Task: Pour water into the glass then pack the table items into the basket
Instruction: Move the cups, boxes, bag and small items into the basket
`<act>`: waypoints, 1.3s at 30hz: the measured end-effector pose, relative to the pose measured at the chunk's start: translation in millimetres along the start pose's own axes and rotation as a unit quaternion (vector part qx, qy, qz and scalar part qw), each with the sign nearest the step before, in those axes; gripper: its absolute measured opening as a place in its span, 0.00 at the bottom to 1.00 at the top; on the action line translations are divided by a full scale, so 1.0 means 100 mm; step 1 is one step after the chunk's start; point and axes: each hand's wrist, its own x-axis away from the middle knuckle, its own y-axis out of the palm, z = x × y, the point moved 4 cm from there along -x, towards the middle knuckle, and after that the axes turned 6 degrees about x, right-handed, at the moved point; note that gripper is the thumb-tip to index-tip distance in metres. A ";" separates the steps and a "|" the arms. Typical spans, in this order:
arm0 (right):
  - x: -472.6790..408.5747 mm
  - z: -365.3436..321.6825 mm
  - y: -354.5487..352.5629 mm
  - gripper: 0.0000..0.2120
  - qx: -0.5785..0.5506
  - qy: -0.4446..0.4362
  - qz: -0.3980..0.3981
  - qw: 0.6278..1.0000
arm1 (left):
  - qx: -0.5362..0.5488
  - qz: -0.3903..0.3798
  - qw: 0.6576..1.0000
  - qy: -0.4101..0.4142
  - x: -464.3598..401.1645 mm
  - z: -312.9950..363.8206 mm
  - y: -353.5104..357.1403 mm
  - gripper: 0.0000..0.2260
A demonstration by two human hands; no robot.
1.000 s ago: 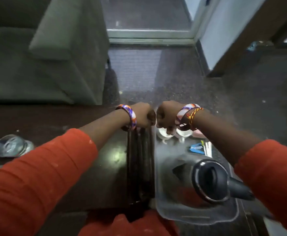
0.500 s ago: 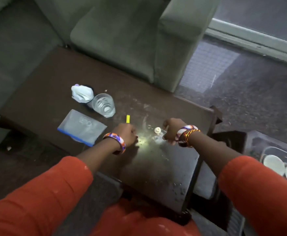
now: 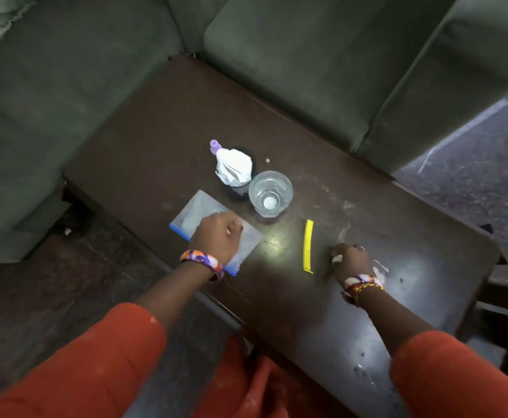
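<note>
Glass (image 3: 270, 194), clear and upright on the dark table (image 3: 397, 224), stands just beyond the left hand (image 3: 218, 239) and a little to its right, apart from it; from this head view I cannot tell how much water it holds. That left hand lies knuckles up on a clear plastic bag (image 3: 192, 215) with a blue strip along its near edge, fingers curled down onto the film; whether they pinch it or only press it cannot be told. Beyond the hand, touching the glass on its far left side, sits a dark round holder with crumpled white tissue (image 3: 234, 170) in it, and a small purple cap (image 3: 215, 144) shows just behind the tissue. Between the two hands lies a yellow strip (image 3: 308, 245), flat on the table, nearer the right hand (image 3: 352, 262). This right hand rests on the tabletop with fingers folded under in a loose fist; something small and pale shows at its thumb side, too blurred to name, so its grip cannot be told. Both wrists wear patterned bangles, and orange sleeves cover the forearms. Green sofa cushions (image 3: 307, 70) lie past the table's far edge.
</note>
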 end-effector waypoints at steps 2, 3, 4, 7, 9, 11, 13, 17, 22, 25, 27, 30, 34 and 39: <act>-0.08 -0.14 -0.04 0.11 -0.062 0.008 0.034 0.998 | 0.025 0.124 0.991 -0.032 -0.30 -0.12 -0.27 0.10; -0.12 -0.19 -0.08 0.10 -0.097 0.021 0.056 0.994 | 0.025 0.159 0.986 -0.037 -0.50 -0.17 -0.38 0.13; -0.17 -0.24 -0.14 0.10 -0.124 0.031 0.082 0.988 | 0.011 0.164 0.986 -0.031 -0.72 -0.22 -0.47 0.16; -0.31 -0.29 -0.26 0.11 -0.156 0.045 0.139 0.977 | -0.067 0.067 0.995 0.017 -1.43 -0.32 -0.51 0.22; -0.40 -0.29 -0.26 0.10 -0.165 0.050 0.157 0.973 | -0.116 -0.017 0.991 0.058 -1.82 -0.32 -0.44 0.22; -0.44 -0.29 -0.24 0.10 -0.177 0.051 0.168 0.969 | -0.167 -0.092 0.977 0.094 -2.07 -0.31 -0.34 0.19; -0.45 -0.30 -0.25 0.11 -0.178 0.048 0.172 0.968 | -0.215 -0.129 0.963 0.100 -2.17 -0.30 -0.27 0.14; -0.43 -0.30 -0.32 0.11 -0.202 0.038 0.177 0.963 | -0.208 -0.050 0.975 0.061 -2.04 -0.18 -0.40 0.11; -0.09 -0.18 -0.76 0.11 -0.241 0.036 0.208 0.947 | 0.007 0.080 0.994 0.080 -1.68 0.49 -0.94 0.13; 0.23 -0.03 -1.19 0.06 -0.246 0.021 0.222 0.943 | 0.089 0.108 0.981 0.133 -1.35 1.20 -1.09 0.12; 0.44 0.15 -1.49 0.06 -0.238 0.014 0.230 0.943 | 0.092 0.068 0.978 0.176 -1.08 1.70 -0.96 0.08; 0.81 0.51 -1.90 0.05 -0.251 0.016 0.243 0.937 | 0.089 -0.042 0.967 0.235 -0.58 2.39 -0.49 0.07; 1.33 1.15 -2.28 0.03 -0.262 0.047 0.246 0.932 | 0.039 -0.184 0.930 0.316 0.23 3.19 0.25 0.16; 2.12 2.14 -2.52 0.06 -0.265 0.102 0.249 0.926 | -0.027 -0.276 0.882 0.380 1.14 3.97 1.14 0.12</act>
